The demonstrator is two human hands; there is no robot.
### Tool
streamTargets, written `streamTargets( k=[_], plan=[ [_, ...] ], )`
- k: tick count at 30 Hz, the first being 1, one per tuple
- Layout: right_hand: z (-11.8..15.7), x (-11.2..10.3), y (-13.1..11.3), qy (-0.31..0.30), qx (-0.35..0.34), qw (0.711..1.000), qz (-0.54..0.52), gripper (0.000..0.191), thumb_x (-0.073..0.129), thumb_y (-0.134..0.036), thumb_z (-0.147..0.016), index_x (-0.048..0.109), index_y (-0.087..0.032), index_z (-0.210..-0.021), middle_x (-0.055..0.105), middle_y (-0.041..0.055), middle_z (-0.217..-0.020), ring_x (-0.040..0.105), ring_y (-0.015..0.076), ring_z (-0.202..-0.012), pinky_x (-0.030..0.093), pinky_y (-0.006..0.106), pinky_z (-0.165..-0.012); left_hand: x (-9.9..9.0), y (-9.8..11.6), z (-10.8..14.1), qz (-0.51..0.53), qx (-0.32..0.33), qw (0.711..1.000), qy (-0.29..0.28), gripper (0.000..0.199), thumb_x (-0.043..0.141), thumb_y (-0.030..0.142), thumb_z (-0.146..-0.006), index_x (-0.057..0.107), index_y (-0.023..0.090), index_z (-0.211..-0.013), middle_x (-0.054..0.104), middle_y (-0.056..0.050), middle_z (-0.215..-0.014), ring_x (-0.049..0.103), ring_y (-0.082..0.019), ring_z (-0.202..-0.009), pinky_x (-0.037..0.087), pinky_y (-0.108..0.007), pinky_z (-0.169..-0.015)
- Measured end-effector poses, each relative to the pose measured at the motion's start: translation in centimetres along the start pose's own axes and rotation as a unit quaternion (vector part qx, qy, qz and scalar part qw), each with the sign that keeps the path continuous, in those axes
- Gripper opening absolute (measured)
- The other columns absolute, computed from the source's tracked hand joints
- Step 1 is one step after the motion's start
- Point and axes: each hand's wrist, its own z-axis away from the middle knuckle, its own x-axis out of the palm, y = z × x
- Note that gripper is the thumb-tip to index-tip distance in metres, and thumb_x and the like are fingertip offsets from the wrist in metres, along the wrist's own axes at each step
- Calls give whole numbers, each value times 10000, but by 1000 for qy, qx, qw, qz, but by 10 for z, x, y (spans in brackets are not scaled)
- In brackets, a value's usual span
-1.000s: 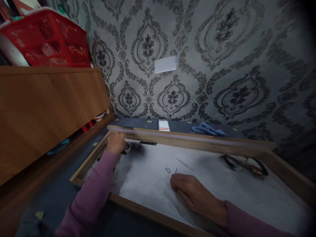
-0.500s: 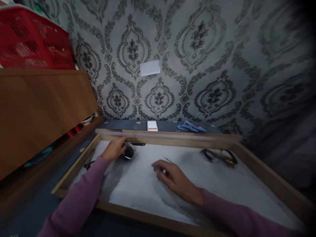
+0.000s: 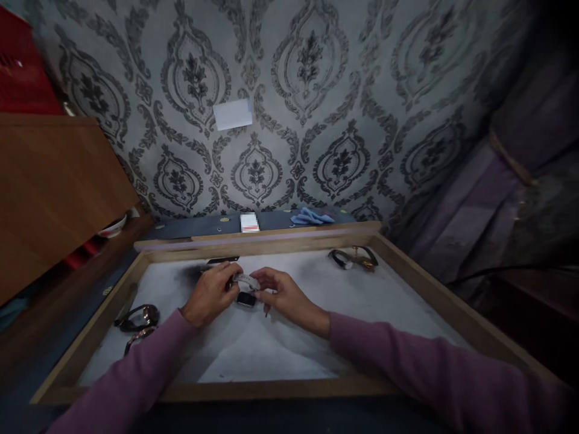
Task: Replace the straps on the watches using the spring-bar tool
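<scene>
A smartwatch (image 3: 246, 299) with a dark rectangular face and a pale grey strap is held up between my two hands, over the white-lined wooden tray (image 3: 266, 242). My left hand (image 3: 211, 294) is closed, its fingers pinching one end of the strap. From the other side, the thumb and fingers of my right hand (image 3: 289, 301) grip the strap near the watch case. A thin dark tip pokes out below my right fingers; what it belongs to is hidden. Behind my left hand lies a flat black strip (image 3: 224, 260).
Dark-strapped wristwatches (image 3: 143, 316) lie at the tray's left, others (image 3: 341, 259) at its far right corner. Beyond the rim are a small white stack with a red band (image 3: 249, 223) and a blue cloth (image 3: 312, 217). A wooden cabinet (image 3: 58, 193) stands left, a curtain (image 3: 474, 205) right.
My left hand has moved toward the middle of the tray, bringing the smartwatch. My right hand has come to meet it and now grips the strap. The view has swung right.
</scene>
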Motion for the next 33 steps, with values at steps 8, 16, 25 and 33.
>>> streamTargets(
  k=[8, 16, 25, 33],
  plan=[
    [3, -6, -3, 29, -63, 997, 32, 293, 702, -201, -690, 641, -180, -976, 641, 18, -870, 578, 144, -772, 484, 256, -663, -5, 3, 1, 153, 19, 987, -37, 190, 533, 316, -883, 609, 176, -987, 586, -58, -974, 572, -175, -841, 429, -218, -596],
    [3, -18, -4, -15, -48, 996, -76, 362, 772, -339, -723, 639, -151, -1003, 661, 7, -786, 566, 96, -616, 463, 247, -617, -1, 1, 2, 220, 7, 975, -39, 161, 597, 309, -863, 630, 159, -911, 562, -40, -908, 562, -164, -806, 468, -215, -584],
    [1, -22, -4, -38, -9, 989, -143, 322, 822, -297, -659, 682, -157, -914, 668, -4, -780, 579, 91, -650, 454, 246, -658, 3, 5, 5, 306, -9, 951, -38, 192, 615, 344, -862, 625, 161, -919, 545, -38, -905, 560, -157, -798, 533, -223, -600],
    [8, -24, -9, -39, -1, 990, -137, 374, 850, -341, -614, 695, -152, -896, 660, -23, -705, 561, 76, -594, 421, 222, -599, 8, 8, 4, 271, -19, 961, -50, 136, 615, 293, -830, 605, 163, -870, 566, -36, -877, 554, -155, -798, 495, -192, -568]
  ],
)
